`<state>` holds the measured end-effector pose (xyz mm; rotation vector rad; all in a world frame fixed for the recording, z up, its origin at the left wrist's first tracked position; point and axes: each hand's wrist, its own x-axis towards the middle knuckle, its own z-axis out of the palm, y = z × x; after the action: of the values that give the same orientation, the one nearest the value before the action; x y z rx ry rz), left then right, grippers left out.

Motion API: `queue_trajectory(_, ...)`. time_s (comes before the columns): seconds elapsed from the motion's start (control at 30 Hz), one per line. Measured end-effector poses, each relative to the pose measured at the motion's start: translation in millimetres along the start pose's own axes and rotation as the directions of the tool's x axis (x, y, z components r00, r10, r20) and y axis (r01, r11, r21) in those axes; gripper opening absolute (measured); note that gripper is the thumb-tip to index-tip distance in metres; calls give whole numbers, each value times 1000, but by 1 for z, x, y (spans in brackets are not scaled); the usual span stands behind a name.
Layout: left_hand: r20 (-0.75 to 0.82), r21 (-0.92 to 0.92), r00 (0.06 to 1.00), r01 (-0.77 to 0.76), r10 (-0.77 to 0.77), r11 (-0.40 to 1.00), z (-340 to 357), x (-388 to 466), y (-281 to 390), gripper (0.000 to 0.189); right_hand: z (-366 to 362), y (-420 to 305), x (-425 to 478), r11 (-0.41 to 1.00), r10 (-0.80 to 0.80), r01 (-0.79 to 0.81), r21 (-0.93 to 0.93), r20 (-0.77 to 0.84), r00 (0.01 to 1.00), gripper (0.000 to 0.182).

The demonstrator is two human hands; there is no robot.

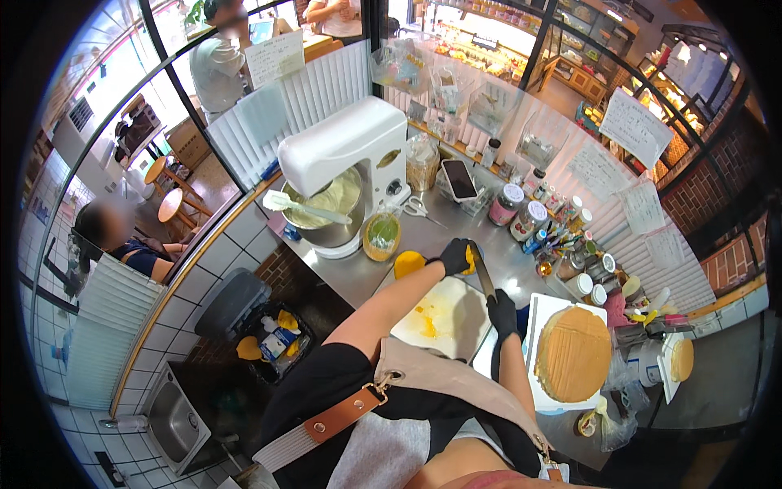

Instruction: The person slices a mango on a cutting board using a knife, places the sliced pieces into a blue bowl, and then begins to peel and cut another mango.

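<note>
My right hand (502, 313), in a black glove, grips the handle of a long knife (484, 274), its blade pointing away from me. My left hand (454, 257), also in a black glove, holds a piece of yellow fruit, likely mango (469, 260), beside the blade. Under that fruit the rim of a small bluish dish (479, 252) partly shows. Another yellow fruit piece (409, 264) lies left of my left hand, at the far edge of a white cutting board (470, 305). Yellow scraps and juice (427, 324) are on the board.
A white stand mixer (342, 147) with a steel bowl of cream stands at the back left, a spatula across it. Nearby are a wrapped green-topped item (382, 237), scissors (416, 206) and a phone (459, 180). Right: a round cake layer (574, 354), several jars (528, 220). Left: an open bin (275, 342).
</note>
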<state>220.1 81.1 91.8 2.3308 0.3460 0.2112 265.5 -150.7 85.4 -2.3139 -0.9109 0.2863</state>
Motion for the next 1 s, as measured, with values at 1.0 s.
queue_trajectory(1.0, -234, -85, 949, 197, -212, 977, 59, -215, -73, 49, 40, 23, -144, 975, 166, -208, 74, 371, 914, 25)
